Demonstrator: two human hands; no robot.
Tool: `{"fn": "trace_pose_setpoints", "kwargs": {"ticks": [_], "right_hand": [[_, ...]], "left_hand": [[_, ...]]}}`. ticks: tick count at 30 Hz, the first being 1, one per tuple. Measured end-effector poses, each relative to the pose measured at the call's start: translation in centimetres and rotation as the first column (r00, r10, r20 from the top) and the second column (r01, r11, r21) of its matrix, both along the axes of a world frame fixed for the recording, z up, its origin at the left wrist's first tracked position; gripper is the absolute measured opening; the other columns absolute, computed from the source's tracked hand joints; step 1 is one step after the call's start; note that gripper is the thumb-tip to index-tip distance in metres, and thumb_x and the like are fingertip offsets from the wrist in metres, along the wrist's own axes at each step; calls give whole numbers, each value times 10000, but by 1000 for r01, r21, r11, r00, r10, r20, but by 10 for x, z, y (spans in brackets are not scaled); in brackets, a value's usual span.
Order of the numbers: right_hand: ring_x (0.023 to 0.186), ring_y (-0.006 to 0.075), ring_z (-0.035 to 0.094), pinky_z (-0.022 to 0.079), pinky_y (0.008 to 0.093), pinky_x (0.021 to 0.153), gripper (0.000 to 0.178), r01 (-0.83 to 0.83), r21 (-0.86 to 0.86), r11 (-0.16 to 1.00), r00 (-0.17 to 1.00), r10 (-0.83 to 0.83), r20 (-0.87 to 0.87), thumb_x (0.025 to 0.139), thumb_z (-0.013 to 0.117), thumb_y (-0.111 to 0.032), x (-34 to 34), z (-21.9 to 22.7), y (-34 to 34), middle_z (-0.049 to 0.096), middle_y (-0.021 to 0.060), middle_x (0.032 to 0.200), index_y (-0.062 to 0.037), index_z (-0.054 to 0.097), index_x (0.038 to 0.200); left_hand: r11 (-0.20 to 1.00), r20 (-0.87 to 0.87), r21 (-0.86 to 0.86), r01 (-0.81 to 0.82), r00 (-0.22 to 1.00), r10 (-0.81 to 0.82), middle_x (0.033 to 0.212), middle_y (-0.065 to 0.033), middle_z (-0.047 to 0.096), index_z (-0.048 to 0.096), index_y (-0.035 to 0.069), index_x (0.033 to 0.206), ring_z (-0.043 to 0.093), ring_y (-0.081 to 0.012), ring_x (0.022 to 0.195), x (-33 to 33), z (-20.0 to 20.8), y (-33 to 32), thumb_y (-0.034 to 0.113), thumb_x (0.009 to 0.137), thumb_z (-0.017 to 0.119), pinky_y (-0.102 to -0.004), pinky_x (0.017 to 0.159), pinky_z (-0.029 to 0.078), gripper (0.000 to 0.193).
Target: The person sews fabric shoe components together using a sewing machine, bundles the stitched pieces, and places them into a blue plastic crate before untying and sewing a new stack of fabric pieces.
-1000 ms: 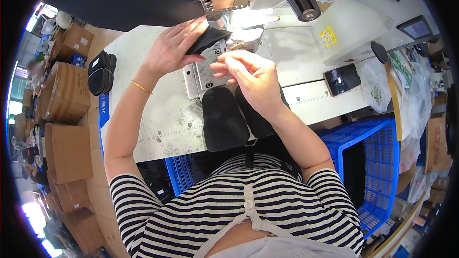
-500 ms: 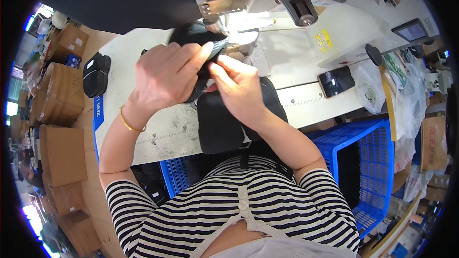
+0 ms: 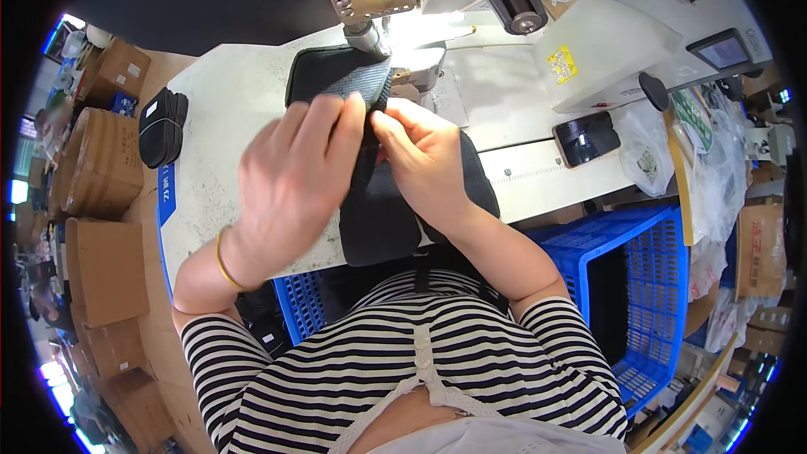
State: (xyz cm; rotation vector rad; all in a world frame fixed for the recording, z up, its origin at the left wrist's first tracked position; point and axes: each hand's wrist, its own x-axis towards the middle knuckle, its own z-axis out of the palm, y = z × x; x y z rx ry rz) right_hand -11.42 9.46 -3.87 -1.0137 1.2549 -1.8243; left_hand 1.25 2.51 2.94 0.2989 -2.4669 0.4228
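Observation:
A dark fabric piece (image 3: 329,74) with a bound edge lies under the presser area of a sewing machine (image 3: 370,34), in the bright light of its lamp. My left hand (image 3: 294,160), slightly blurred, has its fingers closed on the near edge of this piece. Beside it, my right hand (image 3: 416,147) pinches the same edge between thumb and forefinger. The exact grip under the left fingers is hidden. Below my hands, a black padded fabric piece (image 3: 378,227) rests at the table's front edge, partly covered by my right forearm.
A banded stack of black pieces (image 3: 162,128) sits on the left of the white table (image 3: 218,118). To the right lie a phone (image 3: 587,139) and a clear plastic bag (image 3: 647,155). A blue crate (image 3: 588,244) stands below at right; cardboard boxes (image 3: 105,164) stand at left.
My left hand has moved down toward me, uncovering more of the fabric piece, which now lies flatter by the needle. My right hand stays nearly in place, still pinching.

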Motion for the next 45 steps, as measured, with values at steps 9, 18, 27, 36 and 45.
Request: {"fn": "trace_pose_setpoints", "kwargs": {"ticks": [9, 18, 27, 36, 45], "right_hand": [[637, 6, 524, 456, 180, 562, 210, -11, 4, 1000, 999, 11, 32, 960, 571, -119, -5, 3, 22, 626, -30, 713, 23, 681, 1069], [665, 36, 579, 545, 228, 598, 210, -42, -34, 999, 989, 46, 142, 957, 569, -108, -12, 6, 10, 657, 13, 760, 50, 675, 1047], [693, 49, 623, 545, 219, 602, 191, -42, -37, 998, 992, 46, 117, 955, 576, -88, -22, 3, 3, 670, 27, 789, 58, 676, 1027], [1100, 328, 513, 417, 433, 940, 631, 438, -29, 898, 432, -239, -870, 734, 814, -302, -58, -46, 56, 536, 153, 1169, 8, 571, 1228], [1059, 327, 499, 382, 446, 903, 690, 488, -19, 872, 278, -176, -944, 702, 819, -259, -52, -86, 83, 516, 147, 1120, 21, 540, 1267]], "left_hand": [[986, -199, -50, 161, 966, -168, 936, -115, 646, 684, -70, 943, 579, -183, 724, -8, -19, 16, 52, 555, 666, -274, 563, 482, 408], [992, -199, -47, 114, 972, -121, 944, -79, 642, 677, -42, 960, 587, -189, 780, -23, -18, -3, 68, 585, 663, -286, 621, 500, 391], [994, -246, 7, 109, 964, -104, 943, -59, 650, 688, -11, 967, 606, -206, 795, -28, -21, -11, 53, 664, 678, -315, 636, 518, 310], [-49, -539, 742, 668, 639, 549, 1197, -57, 576, 449, 34, 1387, 556, -151, 1056, 6, -52, -34, 215, 987, 555, -353, 932, 447, 451], [118, -237, 971, 210, 918, 318, 964, -137, 696, 630, -46, 1092, 681, -241, 862, -39, -18, -110, 79, 869, 602, -318, 773, 542, 257]]}}
